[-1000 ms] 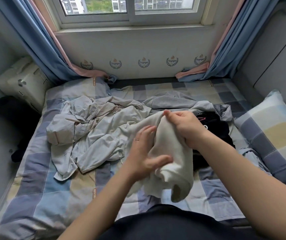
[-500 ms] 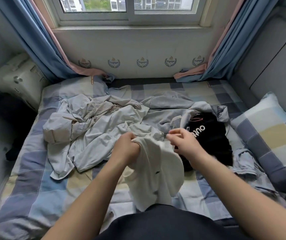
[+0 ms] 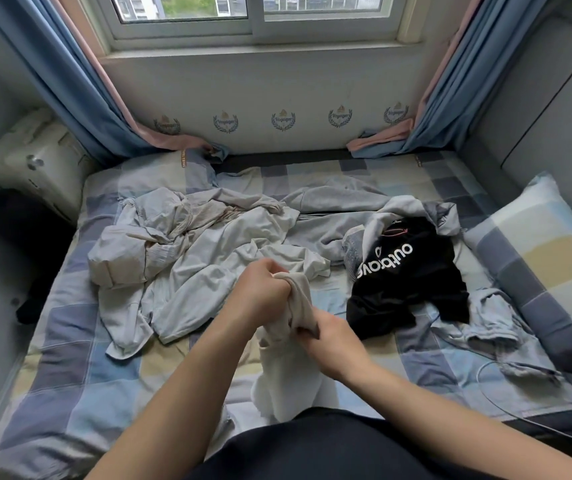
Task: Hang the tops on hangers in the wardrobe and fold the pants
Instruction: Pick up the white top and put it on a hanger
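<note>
A white garment hangs bunched in front of me above the checked bed. My left hand grips its top in a fist. My right hand grips the cloth just below and to the right of the left. A heap of pale grey clothes lies crumpled on the bed behind my hands. A black top with white lettering lies to the right of the heap. A light blue garment lies crumpled further right. No hanger or wardrobe is in view.
A checked pillow leans at the right by a grey padded headboard. Blue curtains hang at both sides of the window. A white bag and dark clothing sit at the left. A thin cable trails on the bed's right.
My hands have gathered the white garment into a tight bunch. The left hand closed on its top, and the right hand came down and nearer to me to grip lower.
</note>
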{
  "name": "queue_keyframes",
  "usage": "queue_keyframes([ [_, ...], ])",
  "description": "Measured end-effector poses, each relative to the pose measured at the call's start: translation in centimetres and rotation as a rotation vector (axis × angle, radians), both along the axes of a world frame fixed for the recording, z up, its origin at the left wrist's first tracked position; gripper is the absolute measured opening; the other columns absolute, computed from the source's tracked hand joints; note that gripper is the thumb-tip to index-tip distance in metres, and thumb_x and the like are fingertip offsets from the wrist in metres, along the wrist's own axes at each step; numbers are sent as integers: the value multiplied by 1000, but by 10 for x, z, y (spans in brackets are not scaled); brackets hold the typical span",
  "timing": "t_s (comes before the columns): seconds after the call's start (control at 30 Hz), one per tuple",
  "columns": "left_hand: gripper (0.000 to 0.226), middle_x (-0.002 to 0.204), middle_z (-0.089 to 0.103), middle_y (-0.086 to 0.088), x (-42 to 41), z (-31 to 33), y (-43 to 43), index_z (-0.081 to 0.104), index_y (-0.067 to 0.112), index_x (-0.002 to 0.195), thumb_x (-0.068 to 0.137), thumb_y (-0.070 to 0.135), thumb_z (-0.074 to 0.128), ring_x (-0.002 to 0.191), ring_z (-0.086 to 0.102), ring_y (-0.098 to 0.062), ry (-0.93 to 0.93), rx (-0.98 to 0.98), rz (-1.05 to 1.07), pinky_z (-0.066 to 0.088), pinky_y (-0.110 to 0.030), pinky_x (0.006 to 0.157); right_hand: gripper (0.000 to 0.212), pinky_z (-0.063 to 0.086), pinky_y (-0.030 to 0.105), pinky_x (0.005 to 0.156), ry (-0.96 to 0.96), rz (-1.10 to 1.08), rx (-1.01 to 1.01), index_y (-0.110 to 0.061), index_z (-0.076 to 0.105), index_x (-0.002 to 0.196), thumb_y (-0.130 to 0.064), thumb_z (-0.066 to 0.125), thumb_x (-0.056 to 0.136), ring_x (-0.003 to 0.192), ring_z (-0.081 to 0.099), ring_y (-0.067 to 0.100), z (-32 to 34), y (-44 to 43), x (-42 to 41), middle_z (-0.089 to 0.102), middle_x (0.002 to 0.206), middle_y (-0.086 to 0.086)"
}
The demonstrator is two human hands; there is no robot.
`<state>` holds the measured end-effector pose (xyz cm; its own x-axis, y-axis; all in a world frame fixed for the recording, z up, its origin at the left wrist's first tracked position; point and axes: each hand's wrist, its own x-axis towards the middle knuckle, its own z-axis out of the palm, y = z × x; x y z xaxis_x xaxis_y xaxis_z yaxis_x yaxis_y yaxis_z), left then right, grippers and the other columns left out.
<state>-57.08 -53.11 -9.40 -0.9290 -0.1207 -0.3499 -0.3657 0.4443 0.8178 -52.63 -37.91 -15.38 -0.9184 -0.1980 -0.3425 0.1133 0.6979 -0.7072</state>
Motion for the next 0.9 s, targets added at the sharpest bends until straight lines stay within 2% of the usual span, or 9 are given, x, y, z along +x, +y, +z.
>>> queue_keyframes([
  [0.1,18,70,69,6,-1,0,-13,68,23,77,69,11,58,69,62,-9,17,8,11,43,-23,58,5,45,36,73,73,-68,-29,-15,62,92,-17,57,92,88,60,26,-5,15,-11,68,87,4],
  [0.2,14,58,65,11,-1,-3,-31,70,24,74,75,10,71,57,59,-6,93,-60,23,45,-23,57,17,37,31,66,106,-137,-179,-12,60,80,-2,54,92,74,51,17,5,34,-28,57,72,-3],
  [0.27,13,56,63,11,-1,-3,-40,69,25,72,77,14,75,53,55,-2,171,-138,34,42,-20,54,18,39,31,67,37,-148,-395,-9,65,86,0,54,96,75,50,12,20,44,-39,59,75,1],
  [0.37,7,67,67,9,0,-4,-39,71,26,80,83,20,74,69,62,-11,308,-235,38,46,-29,64,19,52,29,68,-165,-175,-774,-6,72,97,-23,64,94,78,63,19,44,53,-50,70,87,11],
  [0.5,9,73,60,10,-2,-5,-21,65,15,90,98,17,60,74,55,-16,415,-131,-30,43,-34,71,42,59,38,79,-331,-100,-900,-7,72,116,-31,79,82,93,70,33,63,70,-59,71,110,24],
  [0.57,28,68,52,6,-3,-6,-15,56,6,79,103,18,52,68,48,-14,388,-16,-39,39,-37,70,41,58,32,73,-245,-95,-777,-8,72,106,-22,85,69,86,70,23,66,77,-64,73,98,16],
  [0.67,51,68,38,-6,-2,-6,-10,41,-7,70,104,29,53,65,36,-18,335,207,-25,31,-37,65,20,43,21,61,108,-155,-301,-15,62,85,-15,73,69,63,53,3,60,88,-71,62,71,-3],
  [0.77,62,76,41,-8,-1,1,-7,48,-8,74,94,48,65,70,34,-24,228,454,-15,29,-40,65,13,42,28,61,244,-40,-37,-19,59,78,-7,61,80,60,50,9,40,97,-66,58,66,-4],
  [0.9,43,60,41,1,-1,5,-1,50,21,59,76,48,79,53,35,-12,167,506,-22,29,-30,53,18,46,35,70,193,-35,294,-22,57,70,-7,57,81,81,59,27,6,105,-57,66,78,4],
])
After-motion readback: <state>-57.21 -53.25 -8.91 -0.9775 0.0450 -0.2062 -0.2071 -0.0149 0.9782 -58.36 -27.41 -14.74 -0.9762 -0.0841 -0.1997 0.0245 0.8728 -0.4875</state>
